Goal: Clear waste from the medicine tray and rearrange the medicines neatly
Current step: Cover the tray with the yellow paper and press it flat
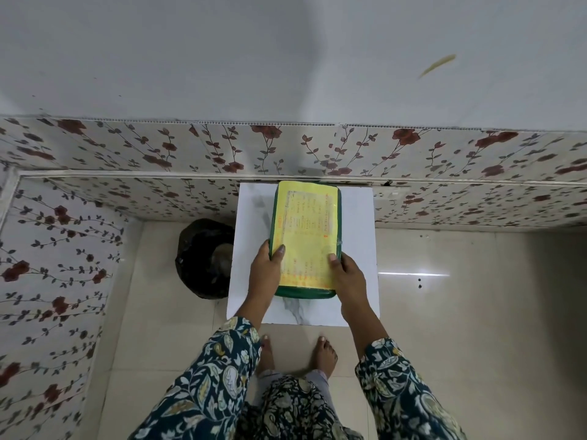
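A green medicine tray (305, 293) lies lengthwise on a small white marble-patterned table (355, 249). A yellow printed sheet (306, 230) covers its whole top, so whatever is inside is hidden. My left hand (265, 271) grips the tray's near left side, thumb pressed on the yellow sheet. My right hand (347, 276) grips the near right side, thumb likewise on the sheet. No medicines or waste are visible.
A bin lined with a black bag (203, 258) stands on the floor just left of the table. Floral-tiled walls close in behind and on the left. Glossy cream floor tiles spread to the right. My bare feet (298, 354) stand at the table's near edge.
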